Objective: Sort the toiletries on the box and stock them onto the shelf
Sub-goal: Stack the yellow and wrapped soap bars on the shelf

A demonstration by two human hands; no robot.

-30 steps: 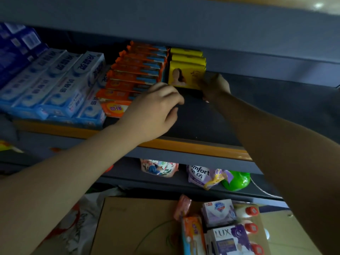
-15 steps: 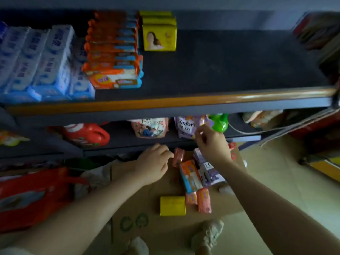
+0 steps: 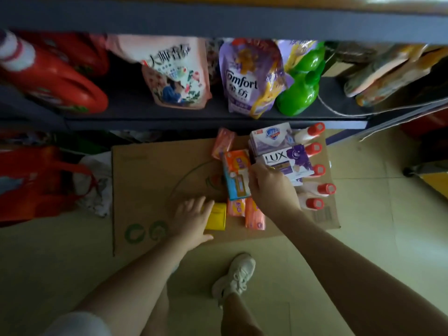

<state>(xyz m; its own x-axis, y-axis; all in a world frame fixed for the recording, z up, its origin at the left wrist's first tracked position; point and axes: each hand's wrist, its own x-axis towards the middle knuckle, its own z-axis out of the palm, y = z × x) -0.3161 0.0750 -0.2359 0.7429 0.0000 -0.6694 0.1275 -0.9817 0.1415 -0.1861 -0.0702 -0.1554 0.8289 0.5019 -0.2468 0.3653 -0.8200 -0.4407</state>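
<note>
While both hands work low over the cardboard box (image 3: 145, 190), left hand (image 3: 191, 221) lies flat, fingers straight and slightly spread, covering the left edge of the yellow soap box (image 3: 217, 217); no curl round it visible. Right hand (image 3: 271, 187) reaches in from the right, fingers bent downward at the seam between the orange-and-blue pack (image 3: 236, 175) and the LUX soap box (image 3: 288, 161); fingertips hidden under the knuckles, so cannot tell whether anything is pinched.

Yellow soap box flat on the cardboard, near its front edge. Just right of it, two small orange packets (image 3: 254, 218), touching or nearly so. Orange-and-blue pack lies lengthwise behind them. Another orange packet (image 3: 223, 144) at the rear edge of the cardboard. White-and-purple soap box (image 3: 271, 137) behind the LUX soap box, touching it. Row of white bottles with red caps (image 3: 315, 149) along the right side of the cardboard, lying on their sides.

Behind the cardboard, lower shelf (image 3: 169, 122) carries a red jug (image 3: 60, 78), a pink floral pouch (image 3: 177, 73), a purple Comfort pouch (image 3: 252, 78) and a green bottle (image 3: 300, 83), left to right. Red bag (image 3: 31, 183) on the floor at left. White shoe (image 3: 237, 275) on the tiled floor (image 3: 388, 238) in front of the cardboard.
</note>
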